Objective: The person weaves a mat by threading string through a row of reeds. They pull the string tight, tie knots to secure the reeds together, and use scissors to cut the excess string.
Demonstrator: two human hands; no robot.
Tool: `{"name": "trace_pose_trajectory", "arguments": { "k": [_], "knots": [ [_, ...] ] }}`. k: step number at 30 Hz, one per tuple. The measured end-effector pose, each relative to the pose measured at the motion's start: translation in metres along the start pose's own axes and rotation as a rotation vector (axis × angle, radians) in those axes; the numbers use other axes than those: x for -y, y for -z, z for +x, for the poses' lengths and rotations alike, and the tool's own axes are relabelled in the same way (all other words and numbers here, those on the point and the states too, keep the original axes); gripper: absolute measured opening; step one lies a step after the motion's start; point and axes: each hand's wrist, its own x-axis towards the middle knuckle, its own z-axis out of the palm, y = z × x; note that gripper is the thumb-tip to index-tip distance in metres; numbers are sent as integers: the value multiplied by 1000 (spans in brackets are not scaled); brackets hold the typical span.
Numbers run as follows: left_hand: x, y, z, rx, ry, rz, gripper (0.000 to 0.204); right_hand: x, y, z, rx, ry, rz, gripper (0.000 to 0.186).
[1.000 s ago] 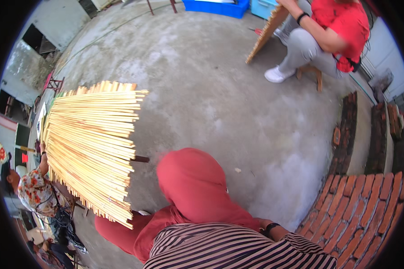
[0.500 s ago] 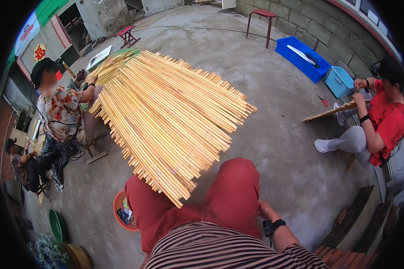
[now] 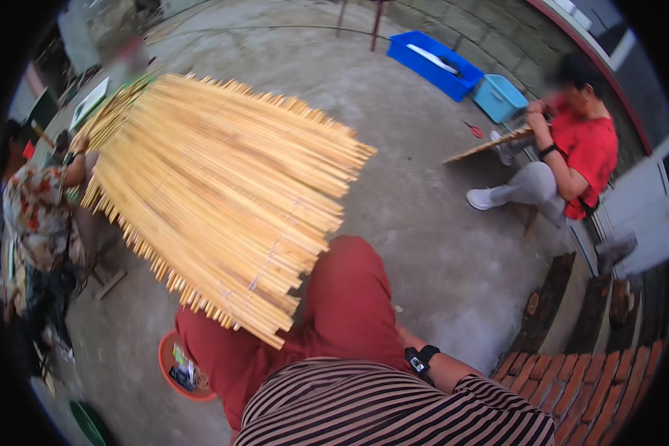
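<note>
A broad fan-shaped mat of pale bamboo strips (image 3: 223, 186), tied with thin cord, lies across my lap over my red trousers (image 3: 346, 312). Its cut ends point toward me and to the right. My left hand is hidden beneath the mat. My right forearm comes in at the lower right with a black wrist watch (image 3: 421, 360). My right hand (image 3: 404, 340) rests behind my right thigh, and only its edge shows, so its fingers cannot be made out.
A person in a red shirt (image 3: 583, 149) sits at the right holding a thin bundle of strips (image 3: 490, 145). Nearby lie red scissors (image 3: 474, 130), a blue crate (image 3: 432, 63) and a light blue box (image 3: 498, 97). At the left sits a person in a floral shirt (image 3: 37, 215). An orange basin (image 3: 172, 366) stands by my leg, with bricks (image 3: 580, 386) at lower right.
My view has swung from right to left and back toward the middle. The bamboo mat now fills more of the picture and reaches further right over my lap.
</note>
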Motion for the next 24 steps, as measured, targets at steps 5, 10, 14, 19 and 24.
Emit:
{"name": "trace_pose_trajectory", "arguments": {
  "k": [5,10,14,19,24],
  "knots": [
    [109,-89,-55,196,103,-169,42,17,39,0,-94,-46,53,56],
    [141,-242,-114,218,182,-546,44,77,73,7,-147,-39,-70,56],
    [128,-319,-145,190,215,-733,45,109,78,6,-155,-25,-190,56],
    [139,-346,-130,114,167,-789,46,134,71,-6,-175,-2,-301,57],
    [187,-359,-62,-337,513,-737,46,134,64,-29,-196,21,-370,57]
  ]
}}
